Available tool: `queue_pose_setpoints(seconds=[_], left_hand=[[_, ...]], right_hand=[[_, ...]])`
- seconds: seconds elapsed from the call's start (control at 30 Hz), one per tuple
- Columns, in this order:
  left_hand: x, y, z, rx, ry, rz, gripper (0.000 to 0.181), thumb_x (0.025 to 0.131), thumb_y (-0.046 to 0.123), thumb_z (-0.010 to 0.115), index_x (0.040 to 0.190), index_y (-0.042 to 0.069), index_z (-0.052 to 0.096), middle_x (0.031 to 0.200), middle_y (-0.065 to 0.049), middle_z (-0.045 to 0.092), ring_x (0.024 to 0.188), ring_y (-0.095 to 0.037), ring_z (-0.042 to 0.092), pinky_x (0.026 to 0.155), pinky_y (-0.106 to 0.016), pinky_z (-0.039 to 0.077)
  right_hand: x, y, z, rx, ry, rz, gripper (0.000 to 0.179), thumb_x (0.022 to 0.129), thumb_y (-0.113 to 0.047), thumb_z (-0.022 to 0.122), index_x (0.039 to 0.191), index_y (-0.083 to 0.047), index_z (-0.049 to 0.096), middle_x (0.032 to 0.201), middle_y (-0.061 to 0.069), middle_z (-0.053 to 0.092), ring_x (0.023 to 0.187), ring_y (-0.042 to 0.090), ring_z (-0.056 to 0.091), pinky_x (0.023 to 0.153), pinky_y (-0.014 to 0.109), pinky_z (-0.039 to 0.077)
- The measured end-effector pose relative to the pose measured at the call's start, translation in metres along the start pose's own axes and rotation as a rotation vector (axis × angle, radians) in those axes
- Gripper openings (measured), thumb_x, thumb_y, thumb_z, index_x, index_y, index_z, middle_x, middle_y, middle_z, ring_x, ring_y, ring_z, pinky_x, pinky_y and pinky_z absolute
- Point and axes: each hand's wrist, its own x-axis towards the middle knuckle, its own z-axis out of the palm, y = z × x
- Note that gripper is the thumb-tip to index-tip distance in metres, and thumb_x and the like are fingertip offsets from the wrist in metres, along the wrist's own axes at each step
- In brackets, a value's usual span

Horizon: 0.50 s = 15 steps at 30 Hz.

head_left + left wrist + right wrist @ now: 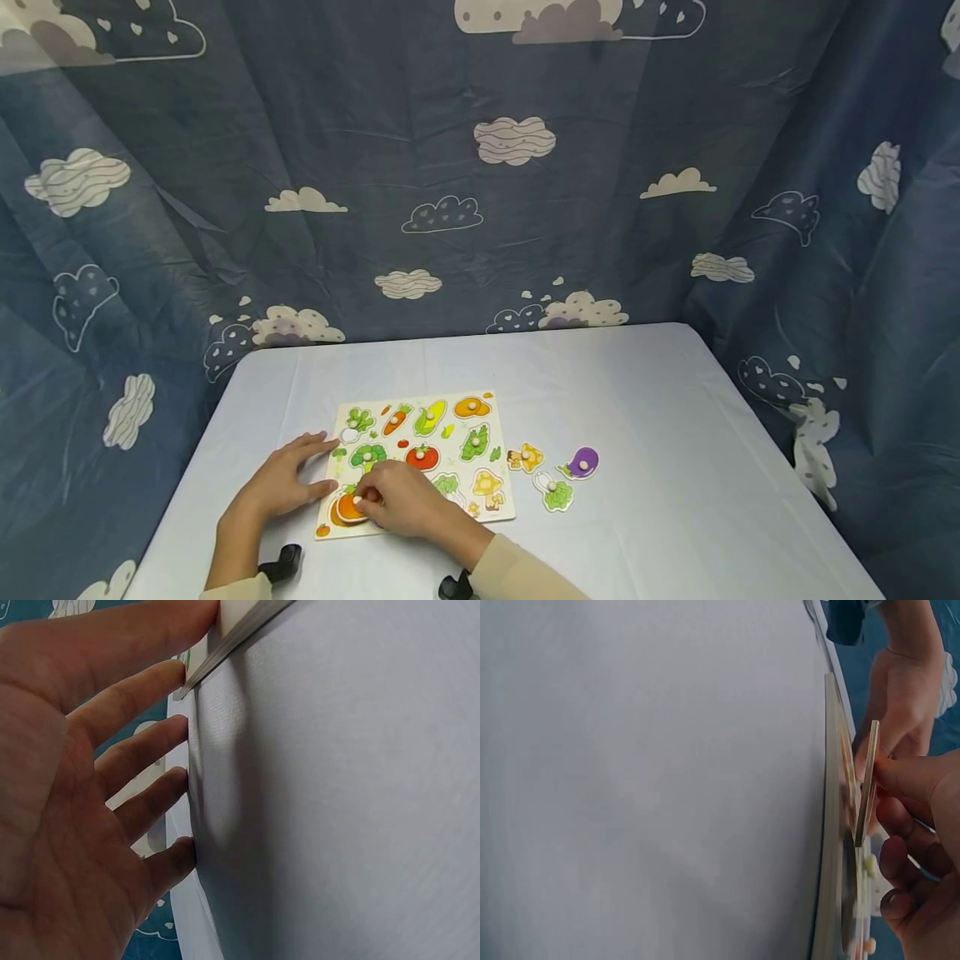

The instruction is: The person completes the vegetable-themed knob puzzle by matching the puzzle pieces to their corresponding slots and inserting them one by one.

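1. Orange pumpkin piece (pixel 349 507): our right hand (pixel 405 498) pinches it, and it pokes out to the left.
2. It tilts over the board's (pixel 450 460) near left corner.
3. Our left hand (pixel 279 479) spreads wide, at the board's left edge.

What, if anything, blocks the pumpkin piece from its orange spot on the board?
Nothing visible: the right hand holds the pumpkin piece over its orange spot; the left hand is aside, at the board's left edge.

Two hands (pixel 281 481) (pixel 405 498), one board (pixel 450 454), one pumpkin piece (pixel 348 507), three off-board pieces (pixel 531 457) (pixel 586 460) (pixel 558 497)
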Motion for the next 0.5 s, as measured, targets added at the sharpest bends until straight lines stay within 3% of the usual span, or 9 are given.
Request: queue_pose_setpoints(seconds=[0.5], left_hand=[[-0.002, 0.000, 0.000, -0.013, 0.021, 0.014, 0.070, 0.082, 0.046, 0.083, 0.144, 0.019, 0.062, 0.158, -0.016, 0.048, 0.148, -0.050, 0.036, 0.111, -0.077, 0.033]], right_hand=[[0.009, -0.008, 0.018, -0.055, 0.020, 0.017, 0.006, 0.093, -0.024, 0.076, 0.094, -0.019, 0.079, 0.074, -0.016, 0.059, 0.067, -0.008, 0.044, 0.059, 0.005, 0.034]])
